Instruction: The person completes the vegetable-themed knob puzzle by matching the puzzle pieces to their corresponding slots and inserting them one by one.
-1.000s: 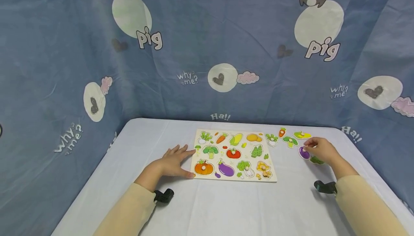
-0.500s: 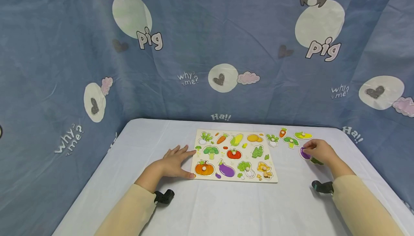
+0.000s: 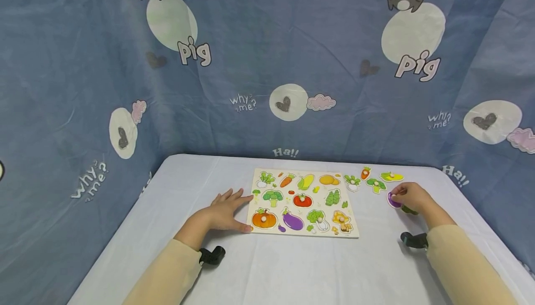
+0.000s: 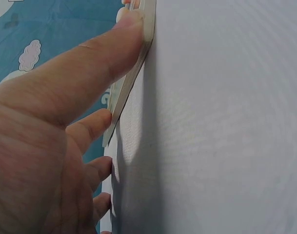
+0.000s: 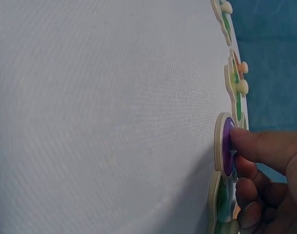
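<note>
My left hand (image 3: 225,212) rests at the left edge of a vegetable puzzle board (image 3: 318,197), fingers spread, thumb on the near corner. In the left wrist view the thumb (image 4: 102,58) presses on the board's edge. To the right of the board, my right hand (image 3: 414,196) pinches the knob of a purple eggplant puzzle piece (image 5: 227,144), whose knob is hidden by the fingers. That piece touches or nearly touches a dark green piece (image 5: 221,200) beside it. On the board, the pumpkin (image 3: 264,219), tomato (image 3: 302,200), bok choy (image 3: 318,220) and mushroom (image 3: 342,220) spots show knobs.
Loose knobbed pieces lie right of the board: a white radish (image 3: 352,183), a carrot (image 3: 365,173), a broccoli (image 3: 376,185) and a yellow piece (image 3: 390,177). A white cloth covers the table (image 3: 292,268). Behind it hangs a blue printed curtain (image 3: 251,63).
My right hand has shifted slightly left over the eggplant piece, its fingers now covering the knob. My left hand and the board have stayed in place.
</note>
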A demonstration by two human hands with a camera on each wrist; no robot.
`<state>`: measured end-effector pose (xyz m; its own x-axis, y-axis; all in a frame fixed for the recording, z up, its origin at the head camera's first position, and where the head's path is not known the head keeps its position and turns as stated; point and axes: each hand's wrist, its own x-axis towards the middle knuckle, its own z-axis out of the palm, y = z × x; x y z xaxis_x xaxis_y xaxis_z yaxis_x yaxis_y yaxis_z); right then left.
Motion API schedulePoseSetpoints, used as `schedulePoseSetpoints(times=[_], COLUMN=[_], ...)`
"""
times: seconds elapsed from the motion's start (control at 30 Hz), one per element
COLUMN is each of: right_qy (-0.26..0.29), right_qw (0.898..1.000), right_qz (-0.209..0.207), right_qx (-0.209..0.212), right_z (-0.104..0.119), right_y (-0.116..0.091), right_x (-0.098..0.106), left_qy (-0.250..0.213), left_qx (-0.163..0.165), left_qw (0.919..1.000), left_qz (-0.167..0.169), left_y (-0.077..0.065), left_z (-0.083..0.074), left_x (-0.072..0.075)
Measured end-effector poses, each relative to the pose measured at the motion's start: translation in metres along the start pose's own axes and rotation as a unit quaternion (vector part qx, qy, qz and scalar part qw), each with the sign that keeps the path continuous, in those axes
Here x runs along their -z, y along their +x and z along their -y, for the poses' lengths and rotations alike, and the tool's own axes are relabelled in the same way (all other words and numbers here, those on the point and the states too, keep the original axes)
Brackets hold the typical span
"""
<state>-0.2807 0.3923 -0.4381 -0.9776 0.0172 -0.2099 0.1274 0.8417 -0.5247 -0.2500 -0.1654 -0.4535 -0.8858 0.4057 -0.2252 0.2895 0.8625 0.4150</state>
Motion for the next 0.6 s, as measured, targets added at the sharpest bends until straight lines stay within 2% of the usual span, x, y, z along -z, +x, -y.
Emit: schedulePoseSetpoints(times=[0.6], right_qy=[0.012], right_qw=[1.0], right_qz=[-0.009], right_qx=[0.003], right_z=[-0.0014], right_y=[-0.0026], right_x=[-0.0041], left_qy=[0.002], left_qx=[-0.002], left_qw=[1.0], left_qz=[-0.005], left_y=[-0.0007], left_z=[-0.0005], left_x=[-0.0004])
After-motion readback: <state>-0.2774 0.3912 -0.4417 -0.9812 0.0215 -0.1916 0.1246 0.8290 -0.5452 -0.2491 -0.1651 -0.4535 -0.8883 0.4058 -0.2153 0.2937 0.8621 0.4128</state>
